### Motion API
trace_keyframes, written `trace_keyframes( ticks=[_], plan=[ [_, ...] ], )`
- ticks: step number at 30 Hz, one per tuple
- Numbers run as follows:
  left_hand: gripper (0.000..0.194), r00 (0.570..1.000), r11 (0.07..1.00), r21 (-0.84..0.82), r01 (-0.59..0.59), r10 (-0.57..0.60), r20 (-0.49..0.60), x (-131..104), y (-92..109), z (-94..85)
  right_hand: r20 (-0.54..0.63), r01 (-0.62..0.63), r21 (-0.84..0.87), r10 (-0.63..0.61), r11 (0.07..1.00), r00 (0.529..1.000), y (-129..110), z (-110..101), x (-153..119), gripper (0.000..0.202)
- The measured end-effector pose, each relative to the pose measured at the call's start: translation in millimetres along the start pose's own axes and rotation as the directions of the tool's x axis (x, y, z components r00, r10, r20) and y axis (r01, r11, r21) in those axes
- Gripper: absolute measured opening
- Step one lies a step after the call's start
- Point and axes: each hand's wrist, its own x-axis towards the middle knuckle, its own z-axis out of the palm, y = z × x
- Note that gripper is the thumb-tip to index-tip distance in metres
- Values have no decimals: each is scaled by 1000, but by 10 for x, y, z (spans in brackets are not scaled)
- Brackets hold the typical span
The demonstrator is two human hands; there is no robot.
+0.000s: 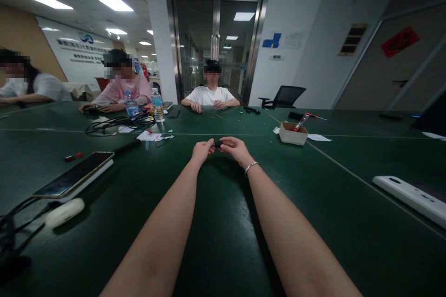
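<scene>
Both arms reach forward over the dark green table point(223, 222). Between my fingertips is a small black object point(218, 144), its kind too small to make out. My left hand point(202, 152) pinches its left end. From the other side, my right hand point(237, 150) grips the right end between thumb and fingers, a silver bracelet point(251, 167) around that wrist. The two hands are close together, a little above the tabletop. Parts of the object are hidden behind the fingers.
At left lie a phone point(78, 174) on a white block, a white rounded object point(65, 213) and cables. Beyond are water bottles point(158, 106) and paper scraps. A small box point(292, 134) and a white power strip point(411, 197) are at right. Several people sit across the table.
</scene>
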Motion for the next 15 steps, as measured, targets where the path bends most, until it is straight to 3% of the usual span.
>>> trace_keyframes(
  ticks=[11,15],
  plan=[
    [28,974,983,-67,-169,177,143,-104,33,-16,-67,-165,72,170,984,983,-30,-77,-74,18],
    [31,983,992,-79,-100,111,148,-118,53,-4,-62,-187,99,193,977,979,-33,-80,-88,17]
  ],
)
